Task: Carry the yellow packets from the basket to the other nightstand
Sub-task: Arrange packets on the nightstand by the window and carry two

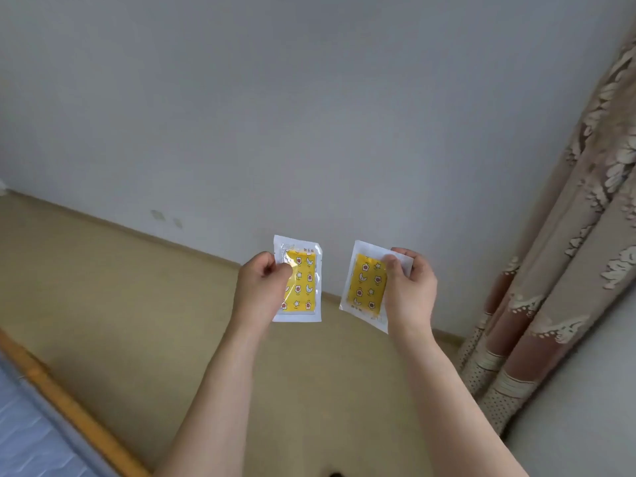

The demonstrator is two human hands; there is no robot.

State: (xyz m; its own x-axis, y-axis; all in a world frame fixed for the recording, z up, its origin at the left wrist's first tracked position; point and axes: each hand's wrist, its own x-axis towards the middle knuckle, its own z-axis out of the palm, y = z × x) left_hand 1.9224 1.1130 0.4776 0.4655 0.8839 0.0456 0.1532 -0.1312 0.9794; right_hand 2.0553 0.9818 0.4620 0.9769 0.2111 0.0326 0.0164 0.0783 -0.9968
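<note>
bed [41, 425] cut off at left, packet print illegible

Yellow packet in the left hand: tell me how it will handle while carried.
The yellow packet is flat and thin, so probably light. Its glossy clear wrapper may be slippery. The left hand pinches one edge and it stays fairly flat, so it seems somewhat stiff.

Ahead of me a plain pale grey wall [275, 98] fills the upper frame, evenly lit by soft daylight. A light baseboard [192, 247] runs diagonally where it meets the tan floor [103, 287] across the middle and lower frame. At the right edge hangs a beige floral-patterned curtain [557, 270] with reddish-brown bands. In the lower left corner I see a wooden bed rail [69, 407] beside blue bedding [24, 435].
</note>
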